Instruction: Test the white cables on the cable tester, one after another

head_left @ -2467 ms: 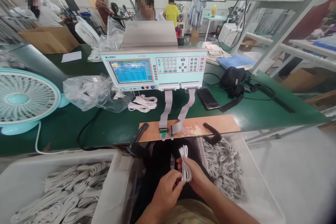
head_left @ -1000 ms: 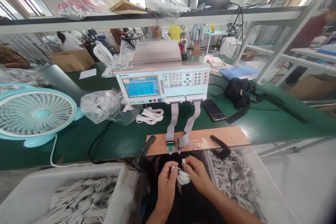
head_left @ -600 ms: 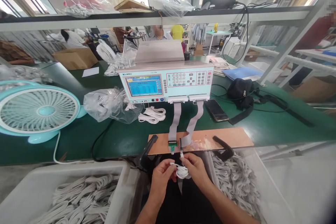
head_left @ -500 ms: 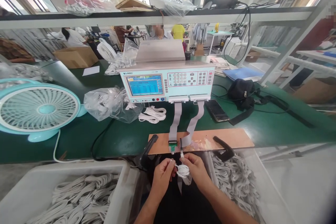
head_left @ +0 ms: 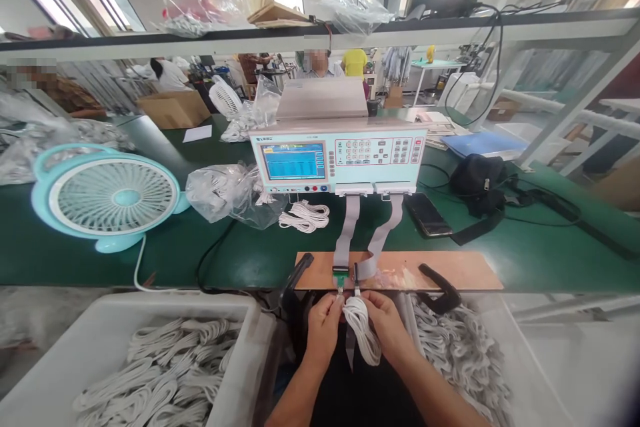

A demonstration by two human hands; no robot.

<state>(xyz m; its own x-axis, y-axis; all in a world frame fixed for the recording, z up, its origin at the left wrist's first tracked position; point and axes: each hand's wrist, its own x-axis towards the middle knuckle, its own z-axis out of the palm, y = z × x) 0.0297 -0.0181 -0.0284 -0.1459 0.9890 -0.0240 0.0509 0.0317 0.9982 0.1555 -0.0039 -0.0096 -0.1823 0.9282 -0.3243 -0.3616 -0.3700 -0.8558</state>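
My left hand (head_left: pixel 323 327) and my right hand (head_left: pixel 384 324) both pinch a coiled white cable (head_left: pixel 363 333) just below the front edge of a wooden board (head_left: pixel 450 269). The left fingers hold one cable end up against a green connector (head_left: pixel 341 273) on the board's edge. The right fingers hold the other end at the connector (head_left: pixel 357 275) beside it. The coil hangs down between the hands. Two grey ribbon cables (head_left: pixel 347 232) run from the board up to a pale blue tester (head_left: pixel 340 154) with a lit screen.
A white bin (head_left: pixel 70 340) of coiled white cables sits at lower left, another heap of cables (head_left: pixel 460 353) at lower right. On the green bench (head_left: pixel 225 257) stand a blue fan (head_left: pixel 107 195), a plastic bag of cables (head_left: pixel 230 191), a phone (head_left: pixel 426 215), a black pouch (head_left: pixel 477 180). People work behind.
Both hands have risen with the cable from my lap to the board's edge, bringing its two ends up to the connectors. The view has tilted up and shifted.
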